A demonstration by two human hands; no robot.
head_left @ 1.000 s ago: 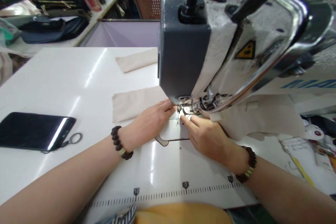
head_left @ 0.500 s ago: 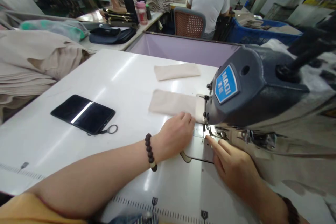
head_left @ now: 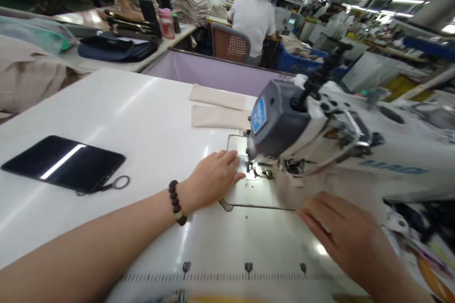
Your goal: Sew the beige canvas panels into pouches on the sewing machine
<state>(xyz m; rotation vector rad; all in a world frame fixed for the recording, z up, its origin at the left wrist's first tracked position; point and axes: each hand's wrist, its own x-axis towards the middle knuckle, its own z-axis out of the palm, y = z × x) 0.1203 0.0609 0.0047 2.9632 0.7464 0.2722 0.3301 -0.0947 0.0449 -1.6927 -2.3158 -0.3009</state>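
Observation:
My left hand (head_left: 213, 177) lies by the metal needle plate (head_left: 263, 194) of a sewing machine (head_left: 279, 113), thumb apart from the fingers and nothing visible in it. A beaded bracelet (head_left: 176, 202) circles that wrist. Right of the needle area, my right hand (head_left: 341, 234) hovers over the table's front, slightly blurred, fingers loosely extended, with no held thing visible. Beyond the left hand, a folded beige fabric strip (head_left: 220, 117) lies behind the needle, partly hidden by the machine head. A second beige strip (head_left: 216, 96) rests just behind it.
A black phone (head_left: 64, 163) with a ring strap (head_left: 121, 182) lies on the white table (head_left: 152, 118) at left. Beige fabric (head_left: 28, 73) is heaped at the far left. Past the lilac partition (head_left: 213, 68), a person in a white shirt (head_left: 252, 21) sits on a chair (head_left: 230, 42).
My right hand has moved away from the needle, to the right. The nearer strip now lies farther behind the needle, close to the other strip. The view has swung right.

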